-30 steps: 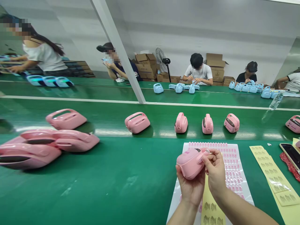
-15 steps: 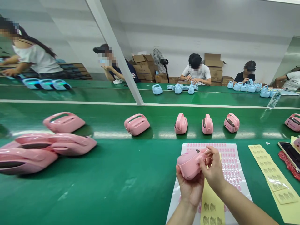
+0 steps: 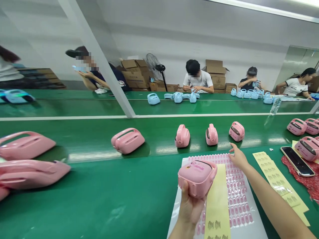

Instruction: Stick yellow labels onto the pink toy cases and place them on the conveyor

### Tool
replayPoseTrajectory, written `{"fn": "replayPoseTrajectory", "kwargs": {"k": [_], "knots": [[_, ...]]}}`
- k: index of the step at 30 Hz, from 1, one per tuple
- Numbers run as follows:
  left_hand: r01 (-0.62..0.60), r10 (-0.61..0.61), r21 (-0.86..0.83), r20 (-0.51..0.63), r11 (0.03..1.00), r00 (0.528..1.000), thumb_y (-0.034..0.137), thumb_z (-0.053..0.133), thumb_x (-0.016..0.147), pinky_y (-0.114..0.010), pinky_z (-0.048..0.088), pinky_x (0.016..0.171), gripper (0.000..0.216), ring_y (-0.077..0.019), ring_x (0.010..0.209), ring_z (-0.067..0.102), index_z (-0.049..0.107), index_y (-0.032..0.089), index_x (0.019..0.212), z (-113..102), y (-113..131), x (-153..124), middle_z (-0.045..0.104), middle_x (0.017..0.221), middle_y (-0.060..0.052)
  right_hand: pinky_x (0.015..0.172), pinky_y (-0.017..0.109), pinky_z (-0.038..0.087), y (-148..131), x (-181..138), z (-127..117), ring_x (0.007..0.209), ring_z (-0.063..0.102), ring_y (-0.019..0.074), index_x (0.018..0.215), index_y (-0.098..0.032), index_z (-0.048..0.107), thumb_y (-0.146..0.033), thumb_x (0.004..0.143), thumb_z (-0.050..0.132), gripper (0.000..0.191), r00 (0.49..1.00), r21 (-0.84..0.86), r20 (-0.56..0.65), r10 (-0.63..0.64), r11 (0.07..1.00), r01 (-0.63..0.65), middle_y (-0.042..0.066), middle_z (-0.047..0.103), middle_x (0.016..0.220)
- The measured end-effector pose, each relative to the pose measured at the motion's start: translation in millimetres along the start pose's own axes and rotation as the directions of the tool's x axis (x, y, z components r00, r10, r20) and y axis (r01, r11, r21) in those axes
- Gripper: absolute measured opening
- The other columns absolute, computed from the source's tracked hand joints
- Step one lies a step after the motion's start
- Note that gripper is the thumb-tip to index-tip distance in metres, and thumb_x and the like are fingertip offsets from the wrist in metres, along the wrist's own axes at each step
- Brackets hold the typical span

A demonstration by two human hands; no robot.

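Note:
My left hand [image 3: 190, 207] is wrapped round the underside of a pink plastic device with a carry handle [image 3: 196, 177], its printed top turned up towards me. Away from the device, my right hand [image 3: 238, 158] is stretched forward with its fingers apart, over the far right edge of a white sheet of small pink oval stickers [image 3: 238, 202]. A yellow label strip [image 3: 215, 202] lies on that sheet, below the device. Just past my right fingertips stands another pink device [image 3: 236, 131].
More pink devices stand along the green table [image 3: 104, 199], several crowding the left edge [image 3: 30, 176] and several at right [image 3: 309, 148]. Right of the sheet lie yellow label strips [image 3: 279, 184] and a phone [image 3: 297, 161] on red material. Several people sit opposite among blue devices [image 3: 178, 97].
My right hand has left the pink device's handle and moved forward and right, its fingers now extended. The device in my left hand has turned, showing its printed top. The view has swung right.

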State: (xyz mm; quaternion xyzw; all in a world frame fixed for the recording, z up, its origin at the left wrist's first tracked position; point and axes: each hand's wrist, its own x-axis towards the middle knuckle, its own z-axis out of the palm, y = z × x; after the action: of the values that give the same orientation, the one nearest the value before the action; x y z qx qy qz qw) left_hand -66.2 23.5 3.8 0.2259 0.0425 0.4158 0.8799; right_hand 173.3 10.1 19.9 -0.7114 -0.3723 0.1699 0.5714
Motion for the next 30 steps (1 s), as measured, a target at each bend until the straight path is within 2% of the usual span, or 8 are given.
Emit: {"fn": "replayPoseTrajectory", "kwargs": {"k": [3,6,9,12,15,19,27,30], "knots": [[0.068,-0.017,0.338,-0.153,0.939,0.988,0.031,0.072,0.064,-0.036,0.049,0.081,0.063,-0.0258,0.096,0.06,0.048,0.027,0.122,11.4,-0.9,-1.5,0.067,0.1,-0.005,0.053,0.024,0.033,-3.5,-5.4,7.3,0.047,0.042,0.01,0.091,-0.02,0.058,-0.01,0.057,0.056,0.036,1.0,0.044,0.028,-0.007,0.999,0.005,-0.007,0.053,0.059],[0.031,0.099,0.64,-0.166,0.768,0.981,0.014,0.08,0.044,-0.04,0.049,0.077,0.09,-0.032,0.097,0.057,0.043,0.026,0.125,28.8,-7.1,-6.6,0.061,0.11,-0.009,0.049,0.023,0.034,-21.5,-14.4,9.3,0.047,0.044,0.01,0.092,-0.018,0.053,-0.019,0.062,0.056,0.03,0.999,0.12,0.038,0.005,0.993,-0.009,-0.007,0.051,0.058],[-0.04,0.2,0.817,-0.094,0.576,0.975,0.008,0.077,0.042,-0.041,0.044,0.084,0.087,-0.0324,0.105,0.051,0.047,0.029,0.12,39.1,-15.6,-11.2,0.053,0.12,-0.007,0.049,0.022,0.036,-50.5,-32.6,5.6,0.052,0.052,0.0111,0.095,-0.018,0.051,-0.026,0.063,0.061,0.034,0.964,0.316,0.263,-0.024,0.947,-0.063,-0.006,0.054,0.058],[-0.059,0.182,0.881,-0.032,0.47,0.983,0.007,0.073,0.045,-0.042,0.043,0.085,0.078,-0.0317,0.104,0.051,0.051,0.03,0.116,39.5,-19.4,-12.7,0.053,0.119,-0.006,0.051,0.022,0.038,-75.4,-55.2,1.6,0.052,0.054,0.01,0.096,-0.018,0.053,-0.024,0.061,0.067,0.038,0.842,0.407,0.534,-0.079,0.896,-0.175,-0.006,0.056,0.06],[-0.049,0.111,0.87,-0.007,0.491,0.994,0.005,0.072,0.045,-0.042,0.043,0.083,0.078,-0.0311,0.098,0.053,0.053,0.03,0.115,36.1,-16.4,-11.2,0.056,0.116,-0.006,0.048,0.021,0.037,-84.2,-69.8,-0.4,0.048,0.053,0.0087,0.095,-0.019,0.053,-0.021,0.062,0.067,0.036,0.8,0.325,0.598,-0.048,0.927,-0.187,-0.007,0.055,0.059],[-0.023,0.05,0.827,-0.006,0.561,0.999,0.003,0.073,0.043,-0.042,0.041,0.087,0.077,-0.0313,0.101,0.053,0.056,0.029,0.113,32.8,-11.5,-9.3,0.057,0.116,-0.005,0.049,0.022,0.039,-80.4,-75.4,-2.0,0.05,0.055,0.01,0.095,-0.019,0.053,-0.02,0.063,0.065,0.034,0.808,0.308,0.588,-0.041,0.935,-0.177,-0.007,0.055,0.058],[-0.008,0.045,0.841,-0.019,0.541,0.999,0.003,0.073,0.045,-0.04,0.042,0.085,0.077,-0.0304,0.1,0.054,0.054,0.031,0.115,32.7,-13.7,-10.2,0.055,0.118,-0.005,0.051,0.023,0.038,-77.5,-88.8,-2.5,0.052,0.056,0.0108,0.095,-0.02,0.052,-0.015,0.066,0.06,0.031,0.871,0.32,0.489,-0.054,0.94,-0.121,-0.007,0.056,0.058],[-0.005,0.057,0.816,-0.035,0.578,0.998,0.002,0.073,0.043,-0.042,0.042,0.086,0.076,-0.0317,0.1,0.054,0.057,0.029,0.112,35.3,-13.3,-10.7,0.057,0.116,-0.006,0.056,0.025,0.042,-73.9,-94.9,-0.3,0.056,0.058,0.0123,0.093,-0.021,0.051,-0.017,0.069,0.059,0.026,0.897,0.358,0.435,-0.08,0.929,-0.091,-0.007,0.055,0.057]]}}
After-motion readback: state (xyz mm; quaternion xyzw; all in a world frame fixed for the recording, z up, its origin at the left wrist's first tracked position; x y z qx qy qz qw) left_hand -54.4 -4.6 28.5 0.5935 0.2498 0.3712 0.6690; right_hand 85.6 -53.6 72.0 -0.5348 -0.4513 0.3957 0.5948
